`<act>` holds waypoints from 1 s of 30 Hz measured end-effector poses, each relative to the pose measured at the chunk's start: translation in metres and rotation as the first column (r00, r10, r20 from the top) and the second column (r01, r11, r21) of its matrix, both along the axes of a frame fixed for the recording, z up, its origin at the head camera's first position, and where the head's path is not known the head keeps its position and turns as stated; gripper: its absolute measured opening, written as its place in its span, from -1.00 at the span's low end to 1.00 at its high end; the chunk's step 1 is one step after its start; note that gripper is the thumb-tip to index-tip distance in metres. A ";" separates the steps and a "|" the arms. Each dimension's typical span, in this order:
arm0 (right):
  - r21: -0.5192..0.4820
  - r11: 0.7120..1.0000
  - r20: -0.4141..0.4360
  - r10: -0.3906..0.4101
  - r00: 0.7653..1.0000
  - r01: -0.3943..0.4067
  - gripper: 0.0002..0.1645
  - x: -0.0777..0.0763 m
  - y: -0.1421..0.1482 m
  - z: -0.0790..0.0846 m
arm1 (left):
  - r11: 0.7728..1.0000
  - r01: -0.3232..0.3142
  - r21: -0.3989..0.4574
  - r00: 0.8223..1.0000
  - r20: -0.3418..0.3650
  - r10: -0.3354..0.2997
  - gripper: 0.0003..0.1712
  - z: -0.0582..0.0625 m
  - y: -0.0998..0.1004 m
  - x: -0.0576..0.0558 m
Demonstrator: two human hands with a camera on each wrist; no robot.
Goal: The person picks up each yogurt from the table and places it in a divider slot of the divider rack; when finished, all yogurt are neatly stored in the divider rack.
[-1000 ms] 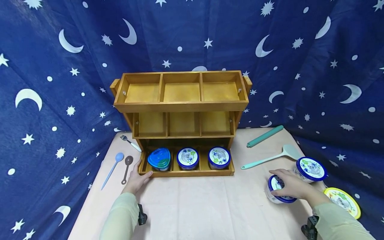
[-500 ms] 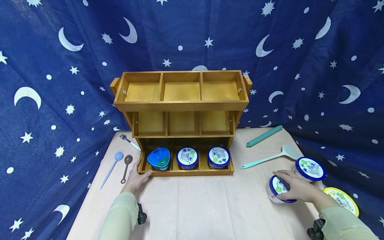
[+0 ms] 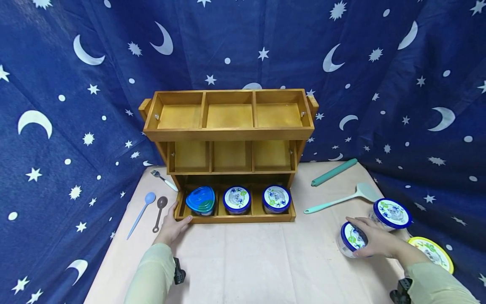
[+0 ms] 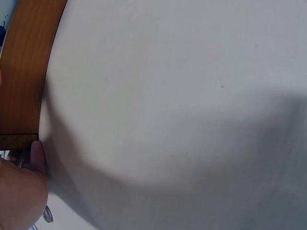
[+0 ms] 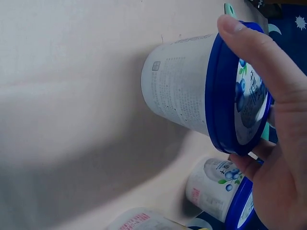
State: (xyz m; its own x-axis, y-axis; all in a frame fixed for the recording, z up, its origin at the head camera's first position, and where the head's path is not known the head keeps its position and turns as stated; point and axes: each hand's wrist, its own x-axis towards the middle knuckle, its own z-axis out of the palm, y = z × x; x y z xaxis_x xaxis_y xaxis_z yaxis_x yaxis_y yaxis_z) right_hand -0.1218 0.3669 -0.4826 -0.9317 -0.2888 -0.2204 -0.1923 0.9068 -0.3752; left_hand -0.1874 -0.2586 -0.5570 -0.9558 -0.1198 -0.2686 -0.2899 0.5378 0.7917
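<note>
**Curtained table: right hand on a tub at three o'clock, left hand on the rack**

Clock positions are taken from the table's centre in the head view, twelve being farthest from the person.

The curtain [image 3: 228, 33] is dark blue, printed with pale moons, stars and dots; it hangs across the back and down both sides, with soft vertical folds. The table [image 3: 258, 261] is covered in pale pinkish cloth, faintly creased. Both wrist views show broad, soft-edged shadows on it.

The rack [image 3: 229, 135], of wood, stands at twelve in three tiers, each split into three compartments. Its bottom tier holds, left to right, a blue box [image 3: 201, 200], a middle tub [image 3: 237, 199] and an end tub [image 3: 276, 199].

The left hand [image 3: 172, 226] grips the rack's near left corner, thumb along the front. The right hand [image 3: 373, 241] grips the held tub [image 3: 352, 237] by its blue lid, thumb and fingers on opposite sides; whether its base touches the cloth cannot be told. Just beyond stands the far tub [image 3: 392, 213]; the yellow-lidded tub [image 3: 432, 254] is slightly past three.

The spatula [image 3: 366, 192] lies between two and three, the green rod [image 3: 334, 172] at two. The blue spoon [image 3: 150, 198] and brown spoon [image 3: 162, 202] lie between nine and ten, the fork [image 3: 168, 183] at ten.
</note>
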 end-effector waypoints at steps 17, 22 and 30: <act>0.015 1.000 -0.012 -0.027 1.000 0.027 0.34 -0.001 -0.003 -0.002 | 1.000 -0.008 -0.005 1.000 0.023 0.008 0.07 -0.002 0.000 -0.001; 0.027 0.999 -0.068 -0.015 0.998 0.017 0.31 -0.005 -0.008 0.000 | 1.000 -0.008 0.001 1.000 0.018 0.008 0.07 -0.002 0.000 -0.002; 0.008 1.000 -0.090 0.002 0.996 -0.001 0.28 -0.015 -0.023 0.012 | 1.000 -0.007 0.000 1.000 0.012 0.007 0.08 -0.003 -0.001 -0.001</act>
